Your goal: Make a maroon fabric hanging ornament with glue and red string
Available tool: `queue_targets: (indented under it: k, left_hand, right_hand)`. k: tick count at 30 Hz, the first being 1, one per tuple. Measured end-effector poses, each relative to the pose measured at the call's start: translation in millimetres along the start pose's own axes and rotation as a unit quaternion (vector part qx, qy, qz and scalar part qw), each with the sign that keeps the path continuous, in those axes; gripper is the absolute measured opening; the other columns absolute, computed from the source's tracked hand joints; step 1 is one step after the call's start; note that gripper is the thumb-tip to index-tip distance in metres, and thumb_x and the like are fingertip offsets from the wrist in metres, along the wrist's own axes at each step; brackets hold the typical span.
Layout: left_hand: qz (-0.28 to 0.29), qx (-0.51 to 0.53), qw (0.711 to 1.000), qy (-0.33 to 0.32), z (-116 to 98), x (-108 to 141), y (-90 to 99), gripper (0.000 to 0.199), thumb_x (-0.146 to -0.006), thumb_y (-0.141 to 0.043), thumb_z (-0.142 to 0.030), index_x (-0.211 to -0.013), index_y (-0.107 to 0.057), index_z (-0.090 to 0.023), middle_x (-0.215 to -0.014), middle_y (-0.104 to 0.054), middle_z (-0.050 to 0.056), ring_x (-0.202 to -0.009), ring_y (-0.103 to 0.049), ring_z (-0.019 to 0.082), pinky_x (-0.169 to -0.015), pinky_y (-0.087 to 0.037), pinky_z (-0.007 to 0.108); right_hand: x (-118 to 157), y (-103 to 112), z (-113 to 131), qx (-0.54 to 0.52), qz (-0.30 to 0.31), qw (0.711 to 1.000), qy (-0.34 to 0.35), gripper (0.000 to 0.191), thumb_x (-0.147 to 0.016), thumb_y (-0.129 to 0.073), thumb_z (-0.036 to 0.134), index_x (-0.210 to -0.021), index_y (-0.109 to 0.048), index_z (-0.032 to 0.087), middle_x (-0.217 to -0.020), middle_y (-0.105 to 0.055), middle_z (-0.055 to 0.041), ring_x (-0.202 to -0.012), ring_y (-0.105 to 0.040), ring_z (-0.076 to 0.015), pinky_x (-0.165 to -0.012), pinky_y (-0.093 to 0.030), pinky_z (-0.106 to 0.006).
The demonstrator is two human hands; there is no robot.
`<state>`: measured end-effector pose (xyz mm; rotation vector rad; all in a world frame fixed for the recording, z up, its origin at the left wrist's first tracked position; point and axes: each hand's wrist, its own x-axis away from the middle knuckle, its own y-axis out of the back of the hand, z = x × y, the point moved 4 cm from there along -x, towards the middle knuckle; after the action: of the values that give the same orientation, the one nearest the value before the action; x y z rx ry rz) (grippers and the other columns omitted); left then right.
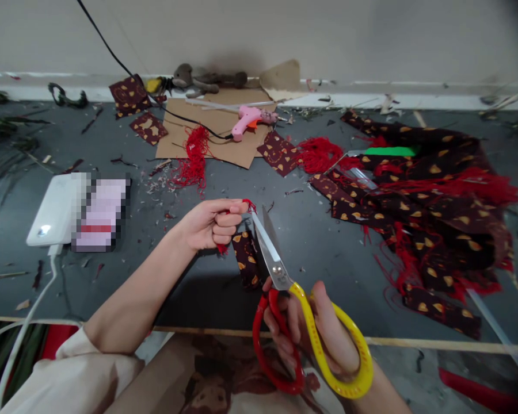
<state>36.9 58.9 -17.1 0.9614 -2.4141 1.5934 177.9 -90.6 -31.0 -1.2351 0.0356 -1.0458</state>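
My left hand (pixel 216 223) is closed on a small bunch of red thread (pixel 249 204), whose looped end pokes out past the fingertips while more red shows below the fist. In my right hand (pixel 323 328) is a pair of scissors (pixel 280 276) with one red and one yellow handle loop. Its blades are parted and point up at the thread, the tips close beside it. Just below my left hand lies a dark maroon cloth piece (pixel 247 259) with a gold leaf pattern, partly behind the scissors.
A pink glue gun (pixel 248 122) rests on cardboard (pixel 224 149) at the back. Red thread bundles (pixel 194 158) lie nearby. Patterned cloth (pixel 449 224) is heaped at right with a green-handled tool (pixel 391 151). A white power bank (pixel 56 210) with a cable and a blurred phone (pixel 101 213) lie left.
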Motion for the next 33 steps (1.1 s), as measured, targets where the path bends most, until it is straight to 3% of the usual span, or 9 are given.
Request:
queue_targets:
  k: [10, 14, 23, 27, 33]
  left_hand:
    - [0.017, 0.012, 0.999, 0.026, 2, 0, -3.6, 0.039, -0.095, -0.016, -0.02, -0.061, -0.035, -0.018, -0.044, -0.007, -0.01, -0.033, 0.004, 0.005, -0.03, -0.004, 0.016]
    - [0.022, -0.003, 0.999, 0.034, 5, 0, -4.3, 0.039, -0.095, -0.019, -0.02, -0.06, -0.036, -0.018, -0.043, -0.008, -0.011, -0.034, 0.004, 0.004, -0.029, -0.005, 0.014]
    - [0.086, -0.076, 0.992, 0.042, 12, 7, -13.7, 0.03, -0.089, -0.035, -0.019, -0.06, -0.041, -0.017, -0.041, -0.012, -0.01, -0.033, -0.005, 0.004, -0.031, -0.016, 0.013]
    - [0.052, -0.131, 0.99, 0.016, 5, 9, -12.3, 0.028, -0.088, -0.039, -0.018, -0.06, -0.044, -0.016, -0.042, -0.014, -0.01, -0.035, -0.007, 0.004, -0.033, -0.017, 0.013]
    - [0.007, -0.224, 0.974, -0.024, -6, 8, -3.6, 0.027, -0.087, -0.044, -0.022, -0.062, -0.047, -0.014, -0.043, -0.018, -0.009, -0.037, -0.011, 0.004, -0.034, -0.015, 0.013]
  right_hand:
    - [-5, 1, 0, -0.007, -0.01, 1.0, 0.004, 0.064, -0.077, -0.039, 0.075, -0.106, -0.053, 0.019, -0.07, -0.055, -0.0016, -0.044, -0.044, -0.0088, -0.037, -0.042, -0.022]
    - [-11, 0, -1, -0.027, 0.015, 1.0, 0.004, 0.069, -0.076, -0.036, 0.077, -0.113, -0.049, 0.021, -0.07, -0.054, -0.0006, -0.044, -0.045, -0.0087, -0.037, -0.041, -0.02]
    - [-17, -5, 6, -0.088, 0.025, 0.996, 0.013, 0.074, -0.071, -0.029, 0.084, -0.106, -0.052, 0.022, -0.063, -0.049, 0.0019, -0.042, -0.035, -0.0069, -0.033, -0.03, -0.015]
    - [-10, 1, 13, -0.111, 0.056, 0.992, 0.028, 0.079, -0.06, -0.033, 0.09, -0.099, -0.054, 0.024, -0.058, -0.044, 0.0044, -0.039, -0.029, -0.0053, -0.031, -0.026, -0.013]
    - [0, 17, 13, -0.085, 0.074, 0.991, 0.066, 0.084, -0.056, -0.037, 0.09, -0.099, -0.057, 0.021, -0.057, -0.046, 0.0032, -0.038, -0.03, -0.0047, -0.029, -0.029, -0.014]
